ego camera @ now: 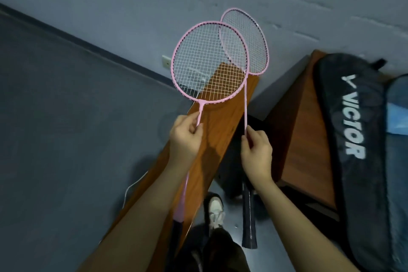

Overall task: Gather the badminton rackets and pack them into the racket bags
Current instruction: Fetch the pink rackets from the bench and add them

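Note:
I hold two pink badminton rackets upright in front of me. My left hand pinches the thin shaft of the nearer pink racket, just below its head. My right hand grips the shaft of the second pink racket, whose head sits behind and right of the first, overlapping it. Both have dark grips hanging below my wrists. A black Victor racket bag lies on the wooden surface at the right, with a blue bag beside it.
A long wooden bench runs under my hands. A second wooden bench at the right carries the bags. Grey floor spreads to the left, a grey wall with a socket stands behind, and a white cable trails on the floor.

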`<state>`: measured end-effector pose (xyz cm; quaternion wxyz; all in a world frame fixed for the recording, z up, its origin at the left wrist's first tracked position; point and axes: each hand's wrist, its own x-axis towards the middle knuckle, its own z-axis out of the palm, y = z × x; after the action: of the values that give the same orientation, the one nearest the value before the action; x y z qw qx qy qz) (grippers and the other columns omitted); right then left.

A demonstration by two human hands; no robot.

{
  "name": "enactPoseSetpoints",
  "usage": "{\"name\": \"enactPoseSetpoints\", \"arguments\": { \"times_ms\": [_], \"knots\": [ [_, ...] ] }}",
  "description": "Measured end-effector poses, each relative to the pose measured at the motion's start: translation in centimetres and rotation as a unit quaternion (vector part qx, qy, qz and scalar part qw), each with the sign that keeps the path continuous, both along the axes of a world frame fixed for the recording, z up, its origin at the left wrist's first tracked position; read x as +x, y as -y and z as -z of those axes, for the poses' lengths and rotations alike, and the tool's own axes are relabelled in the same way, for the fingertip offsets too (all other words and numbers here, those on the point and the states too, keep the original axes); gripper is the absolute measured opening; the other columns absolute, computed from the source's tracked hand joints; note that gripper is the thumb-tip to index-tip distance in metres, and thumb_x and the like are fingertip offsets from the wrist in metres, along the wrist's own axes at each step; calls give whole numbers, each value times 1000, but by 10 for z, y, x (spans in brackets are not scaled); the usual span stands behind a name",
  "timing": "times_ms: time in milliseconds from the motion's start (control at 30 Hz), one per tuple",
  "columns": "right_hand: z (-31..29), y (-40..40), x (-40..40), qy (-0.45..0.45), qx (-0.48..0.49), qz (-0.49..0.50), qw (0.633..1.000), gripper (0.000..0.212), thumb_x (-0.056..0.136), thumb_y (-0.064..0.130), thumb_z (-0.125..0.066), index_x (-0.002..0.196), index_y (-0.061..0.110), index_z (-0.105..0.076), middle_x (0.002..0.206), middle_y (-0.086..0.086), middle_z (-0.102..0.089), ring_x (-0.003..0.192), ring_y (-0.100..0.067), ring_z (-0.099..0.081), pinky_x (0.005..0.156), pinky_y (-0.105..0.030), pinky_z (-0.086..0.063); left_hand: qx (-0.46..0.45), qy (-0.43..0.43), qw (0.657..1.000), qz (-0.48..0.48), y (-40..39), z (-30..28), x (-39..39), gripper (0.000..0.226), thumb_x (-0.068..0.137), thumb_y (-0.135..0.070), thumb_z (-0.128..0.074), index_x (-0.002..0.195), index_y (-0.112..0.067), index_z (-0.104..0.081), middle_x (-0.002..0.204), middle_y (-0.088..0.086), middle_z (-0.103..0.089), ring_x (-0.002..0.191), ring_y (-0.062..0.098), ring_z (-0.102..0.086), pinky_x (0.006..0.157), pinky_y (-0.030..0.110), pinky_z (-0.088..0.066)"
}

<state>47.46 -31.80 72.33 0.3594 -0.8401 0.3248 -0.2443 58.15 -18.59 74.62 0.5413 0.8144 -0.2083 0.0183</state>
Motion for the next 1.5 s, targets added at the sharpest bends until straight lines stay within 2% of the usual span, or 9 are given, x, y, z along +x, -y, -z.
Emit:
{"name": "enactPoseSetpoints", "arguments": {
  "times_ms": [267, 367, 433, 533, 667, 733, 833, 1200, 1500],
  "knots": [
    [-79, -10, -108, 17, -62, -12, 998, 29, 89, 10, -58, 117, 12, -62, 81, 8, -51, 71, -1, -51, 63, -10, -39, -68, -23, 997, 29, -2, -77, -79, 29, 80, -2, -64, 106, -15, -67, 87, 2, -56, 69, 8, -53, 71, 23, -50],
    [-94, 0, -147, 44, -78, 15, 996, 29, 88, 11, -59, 116, 13, -63, 82, 6, -54, 72, -6, -54, 66, -25, -47, -74, -8, 996, 50, 15, -92, -108, 29, 80, -3, -65, 105, -17, -66, 87, 1, -56, 69, 7, -54, 68, 14, -47],
    [-103, 14, -173, 69, -83, 32, 994, 29, 87, 10, -61, 115, 13, -65, 81, 8, -55, 71, -2, -53, 68, -22, -46, -67, 4, 995, 70, 33, -102, -131, 30, 79, -2, -66, 104, -16, -66, 86, -1, -55, 65, 6, -52, 64, 8, -44],
    [-113, 46, -217, 83, -87, 58, 991, 27, 84, 6, -64, 110, 10, -68, 75, 9, -53, 67, 3, -52, 66, -6, -37, -41, 32, 993, 110, 73, -115, -169, 29, 76, 1, -66, 102, -13, -66, 85, 2, -55, 63, 12, -51, 65, 17, -45],
    [-118, 93, -286, 89, -102, 74, 988, 25, 82, 5, -65, 106, 11, -70, 70, 2, -53, 63, -5, -51, 63, -10, -38, -45, 33, 990, 132, 130, -124, -233, 32, 78, 0, -64, 108, -12, -64, 83, 1, -53, 59, 5, -47, 62, 15, -41],
    [-120, 118, -320, 90, -91, 89, 988, 23, 83, 7, -65, 105, 12, -70, 68, 2, -53, 59, -10, -54, 64, -21, -46, -46, 9, 988, 149, 157, -126, -266, 39, 82, -4, -63, 119, -16, -59, 84, 3, -56, 63, 7, -51, 64, 13, -44],
    [-120, 159, -366, 80, -87, 102, 988, 18, 85, 9, -64, 102, 8, -71, 70, 0, -54, 58, -21, -60, 61, -39, -52, -38, -6, 983, 182, 198, -128, -309, 43, 85, -6, -60, 126, -18, -55, 84, 8, -61, 71, 21, -56, 71, 27, -51],
    [-121, 298, -465, 58, -114, 141, 982, 20, 83, 4, -67, 103, 3, -70, 73, -2, -58, 67, -18, -57, 60, -20, -37, -40, 8, 970, 239, 352, -132, -397, 39, 84, -3, -61, 122, -11, -59, 75, 5, -54, 59, 8, -45, 64, 15, -42],
    [-106, 403, -492, 6, -100, 152, 983, 20, 84, 9, -66, 103, 10, -71, 71, 8, -51, 63, -12, -53, 60, -32, -45, -3, -44, 958, 285, 496, -106, -406, 41, 84, -2, -59, 124, -8, -56, 63, 2, -45, 59, 15, -42, 60, 24, -35]
  ]
}}
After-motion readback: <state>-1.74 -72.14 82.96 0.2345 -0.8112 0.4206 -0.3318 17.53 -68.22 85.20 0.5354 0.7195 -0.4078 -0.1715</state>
